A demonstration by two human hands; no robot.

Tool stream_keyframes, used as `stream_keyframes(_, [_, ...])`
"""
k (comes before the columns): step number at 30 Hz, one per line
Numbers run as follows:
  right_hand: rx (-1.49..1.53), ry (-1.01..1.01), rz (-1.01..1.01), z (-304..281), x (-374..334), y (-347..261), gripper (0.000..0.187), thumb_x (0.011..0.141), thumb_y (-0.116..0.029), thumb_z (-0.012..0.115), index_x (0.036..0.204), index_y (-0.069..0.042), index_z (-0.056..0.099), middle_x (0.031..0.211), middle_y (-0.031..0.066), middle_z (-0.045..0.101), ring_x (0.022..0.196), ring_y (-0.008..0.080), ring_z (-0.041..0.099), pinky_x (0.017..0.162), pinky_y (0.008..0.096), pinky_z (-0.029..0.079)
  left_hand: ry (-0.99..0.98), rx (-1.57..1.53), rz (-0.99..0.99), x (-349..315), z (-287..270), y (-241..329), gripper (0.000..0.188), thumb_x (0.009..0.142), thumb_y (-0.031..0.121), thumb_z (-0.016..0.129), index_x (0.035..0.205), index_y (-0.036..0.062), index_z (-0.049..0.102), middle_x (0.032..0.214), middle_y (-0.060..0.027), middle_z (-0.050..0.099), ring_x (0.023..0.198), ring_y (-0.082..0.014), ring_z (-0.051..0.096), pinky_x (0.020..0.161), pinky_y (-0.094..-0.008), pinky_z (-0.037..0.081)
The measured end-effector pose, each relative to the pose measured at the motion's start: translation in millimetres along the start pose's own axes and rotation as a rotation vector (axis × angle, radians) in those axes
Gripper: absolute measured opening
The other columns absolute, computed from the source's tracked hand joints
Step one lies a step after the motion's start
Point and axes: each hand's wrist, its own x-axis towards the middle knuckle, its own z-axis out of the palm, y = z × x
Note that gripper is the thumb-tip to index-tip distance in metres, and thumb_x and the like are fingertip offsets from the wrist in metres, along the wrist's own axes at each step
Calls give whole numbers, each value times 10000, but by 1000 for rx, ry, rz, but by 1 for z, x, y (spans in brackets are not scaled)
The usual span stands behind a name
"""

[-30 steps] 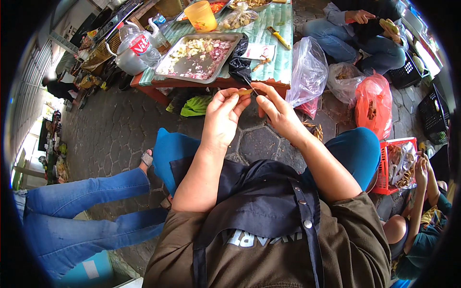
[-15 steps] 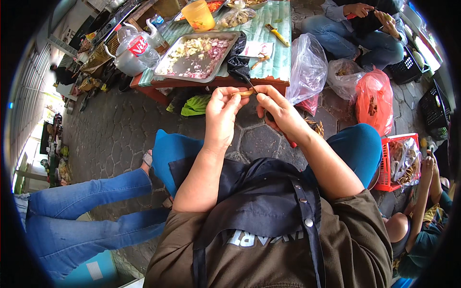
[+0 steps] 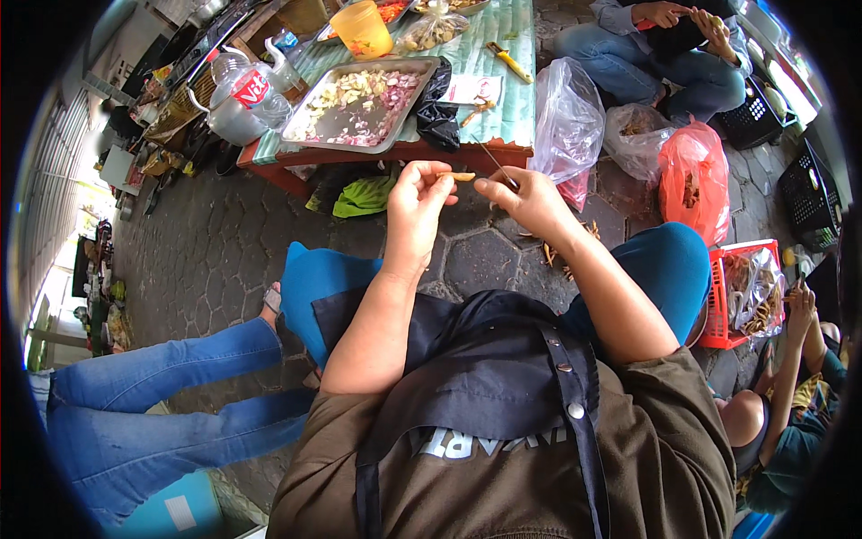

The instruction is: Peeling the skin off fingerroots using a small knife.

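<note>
My left hand (image 3: pixel 415 205) pinches a slim, yellowish-brown root (image 3: pixel 461 176) between thumb and fingertips, its free end pointing right. Across a small gap, my right hand (image 3: pixel 532 205) is closed around a knife; the thin dark blade (image 3: pixel 494 160) slants up and left from the fist. The knife's handle is hidden in the fingers. Blade and root look apart. Both hands are over the paving, just in front of the low table (image 3: pixel 386 158). Brown peelings or root scraps (image 3: pixel 549 255) lie on the ground beyond my right forearm.
On the table are a metal tray (image 3: pixel 353 123) of chopped pieces, a yellow cup (image 3: pixel 363 34) and a yellow-handled knife (image 3: pixel 510 61). Plastic bags (image 3: pixel 567 121) and a red basket (image 3: pixel 718 314) stand at right. Other people sit at right; someone's jeans (image 3: pixel 171 359) extend in from the left.
My right hand has drawn slightly to the right, and the blade has come away from the root. The left hand keeps its pinch. The whole view has shifted a little.
</note>
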Motion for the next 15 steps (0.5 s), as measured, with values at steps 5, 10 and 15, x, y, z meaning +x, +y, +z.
stream_keyframes(5, [132,93,-209,1,-8,-4,278,821,-234,699,984,-14,652,708,60,620,687,111,561,632,308,459,-115,-35,-51,-2,10,-10,141,923,62,569,1059,22,563,956,-56,612,859,-108,594,746,-247,498])
stream_keyframes(10, [-369,262,-183,-37,-32,-20,254,814,-274,643,960,-66,662,846,174,671,794,355,652,708,426,506,-168,4,-87,0,14,-9,264,935,152,578,1160,19,541,1027,-81,625,875,-125,603,747,-252,509])
stream_keyframes(15, [-577,714,-83,-120,-102,-17,252,839,-298,613,876,-50,611,825,159,649,814,356,631,706,458,491,-170,342,7,20,19,-25,253,909,195,623,1109,43,597,954,-35,620,832,-109,600,683,-263,520])
